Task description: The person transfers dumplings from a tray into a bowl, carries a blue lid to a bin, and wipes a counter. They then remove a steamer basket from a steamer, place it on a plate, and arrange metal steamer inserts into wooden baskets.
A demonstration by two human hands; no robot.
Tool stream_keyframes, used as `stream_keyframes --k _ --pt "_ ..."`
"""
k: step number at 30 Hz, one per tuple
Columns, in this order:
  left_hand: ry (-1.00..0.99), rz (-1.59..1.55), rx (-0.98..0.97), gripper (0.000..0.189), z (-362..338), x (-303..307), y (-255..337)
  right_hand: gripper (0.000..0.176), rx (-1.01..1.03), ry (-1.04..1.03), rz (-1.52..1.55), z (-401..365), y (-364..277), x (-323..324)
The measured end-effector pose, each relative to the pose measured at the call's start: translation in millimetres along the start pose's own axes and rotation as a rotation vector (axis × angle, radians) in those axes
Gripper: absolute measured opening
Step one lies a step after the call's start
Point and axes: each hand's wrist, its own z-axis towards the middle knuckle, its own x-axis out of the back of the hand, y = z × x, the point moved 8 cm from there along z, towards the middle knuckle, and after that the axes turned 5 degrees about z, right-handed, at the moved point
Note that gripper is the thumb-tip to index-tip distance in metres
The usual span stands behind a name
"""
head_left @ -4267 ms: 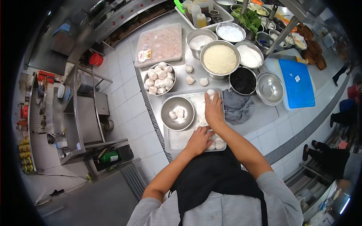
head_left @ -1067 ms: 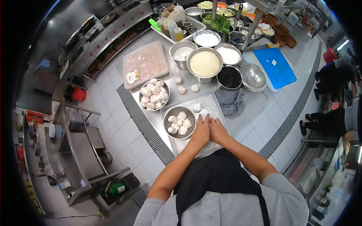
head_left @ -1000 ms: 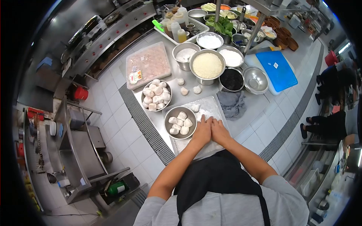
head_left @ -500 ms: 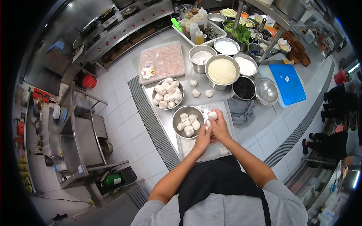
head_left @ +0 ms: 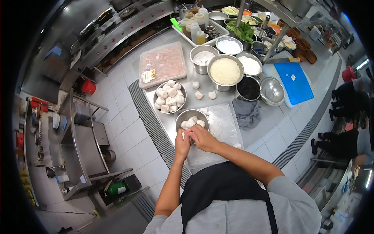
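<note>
My left hand point(head_left: 181, 146) and my right hand point(head_left: 204, 139) meet at the front rim of a steel bowl point(head_left: 177, 124) holding several white floury lumps point(head_left: 191, 121). The fingers of both are closed and pinched together. A bit of white shows by the left fingertips, but what they grip is mostly hidden. Beneath my right hand lies a flour-dusted tray point(head_left: 222, 126), with one white lump point(head_left: 237, 146) at its right edge. Just behind stands a fuller bowl point(head_left: 159, 107) heaped with similar lumps.
Three pale pieces point(head_left: 199, 95) sit on the steel table. Behind them stand a pot of crumbs point(head_left: 225, 71), bowls of white powder point(head_left: 249, 65) and a bowl of something black point(head_left: 248, 88). A grey cloth point(head_left: 246, 114), blue board point(head_left: 294, 84) and lidded meat tray point(head_left: 162, 64) flank these.
Both hands have moved left from over the tray to the bowl's front rim. The white lump that showed in my right fingers is no longer visible there. The view has shifted slightly.
</note>
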Motion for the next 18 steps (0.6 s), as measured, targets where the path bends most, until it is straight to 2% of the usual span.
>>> stream_keyframes --k 1,2,4,6,7,8,10,11,12,13,14,15,17,18 --pt "0.057 0.169 0.073 0.028 0.2 4.2 11.2 0.025 0.003 0.059 0.001 -1.4 1.3 1.8" --pt "0.046 0.169 0.078 0.028 4.1 3.0 15.7 0.026 0.007 0.114 0.001 -2.7 2.9 3.7" --pt "0.258 0.498 -0.296 0.04 3.0 12.5 56.1 0.029 -0.059 0.158 -0.039 4.2 10.5 17.7" --pt "0.264 0.563 -0.41 0.059 -5.9 9.4 83.2 0.032 0.286 0.274 -0.283 -0.6 -9.2 40.7" --pt "0.193 0.578 -0.321 0.063 -15.5 6.3 98.7 0.032 0.111 0.277 -0.183 -2.0 -6.4 65.0" --pt "0.185 0.573 -0.314 0.063 -20.3 4.2 100.4 0.033 -0.052 0.28 -0.089 -7.0 -6.5 92.7" --pt "0.198 0.808 -0.431 0.051 -32.7 -5.0 108.4 0.036 -0.266 0.076 -0.204 -32.2 12.8 114.0" --pt "0.195 0.754 -0.474 0.043 -37.9 -11.7 108.9 0.038 -0.32 -0.204 -0.362 -57.6 27.9 106.3" --pt "0.009 0.661 -0.538 0.042 -40.5 -35.2 100.7 0.04 -0.375 -0.482 -0.52 -91.7 45.0 94.7" --pt "-0.168 0.567 -0.593 0.042 -47.2 -58.5 93.2 0.046 -0.358 -0.572 -0.642 -114.3 54.4 84.5" --pt "-0.378 0.499 -0.397 0.042 -47.5 -82.0 76.1 0.051 -0.334 -0.662 -0.763 -132.9 60.5 73.9" --pt "-0.577 0.426 -0.199 0.041 -53.1 -105.4 59.6 0.051 -0.331 -0.664 -0.767 -142.5 58.9 70.0" --pt "-0.808 0.556 -0.302 0.046 -55.5 -148.0 26.6 0.054 -0.333 -0.652 -0.859 -150.3 56.9 67.2" --pt "-0.796 0.557 -0.306 0.046 -51.1 -159.3 12.3 0.054 -0.322 -0.653 -0.865 -145.8 51.3 67.8"
